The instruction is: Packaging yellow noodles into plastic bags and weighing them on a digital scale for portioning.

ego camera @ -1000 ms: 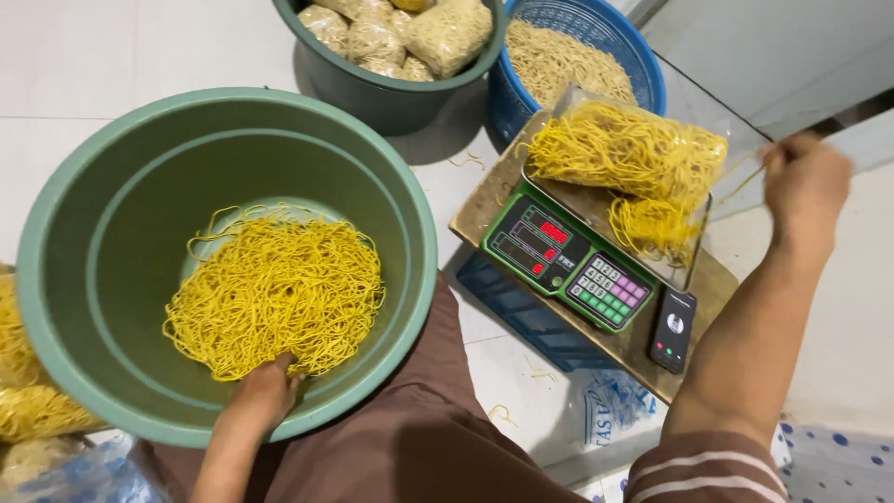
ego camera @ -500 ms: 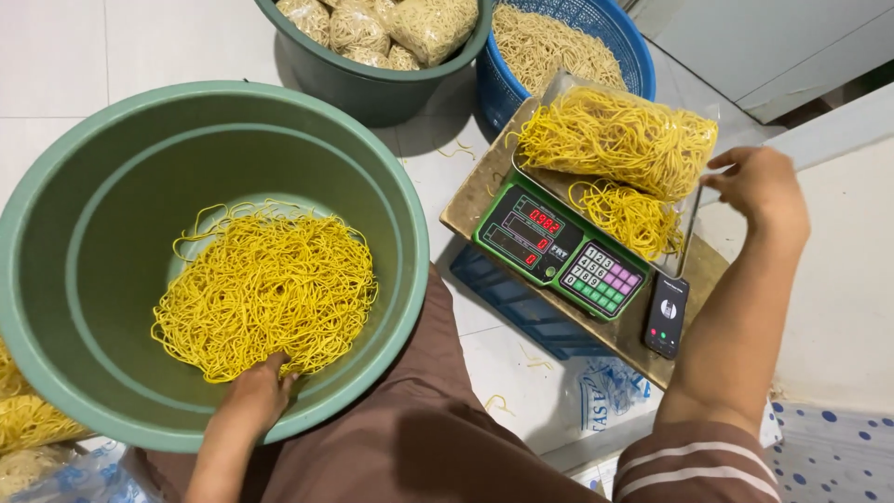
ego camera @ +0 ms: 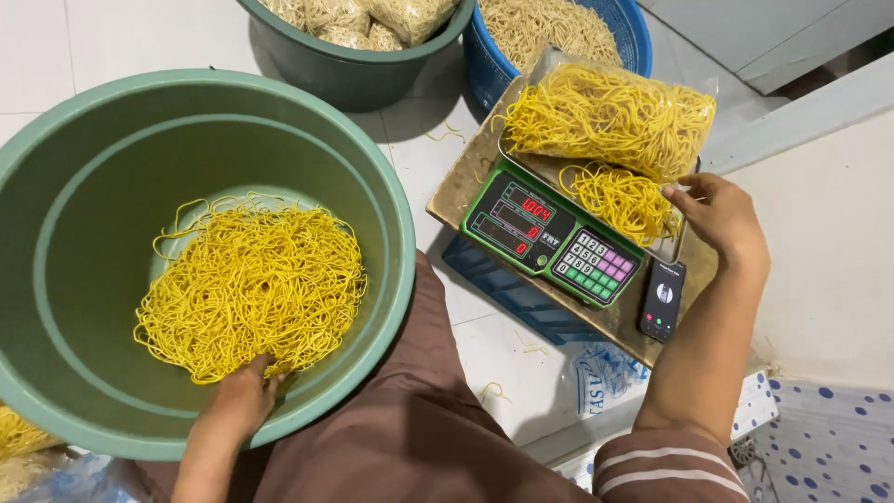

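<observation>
Here, the right hand point(ego camera: 722, 219) is resting its loosely curled fingertips on a small loose heap of yellow noodles point(ego camera: 622, 200) on the scale point(ego camera: 549, 237) tray, not clenched around them. Just beyond the fingers, a bagged bundle of noodles point(ego camera: 610, 116) is lying crosswise. The left hand point(ego camera: 244, 396) is pressing into the noodle pile point(ego camera: 251, 284) inside the green basin point(ego camera: 372, 168); whether it is gripping cannot be told.

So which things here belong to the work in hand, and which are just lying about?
In use: left hand, loose yellow noodles, green basin, right hand, digital scale, bagged noodles.
Lying about: phone, blue basket, dark tub.
</observation>
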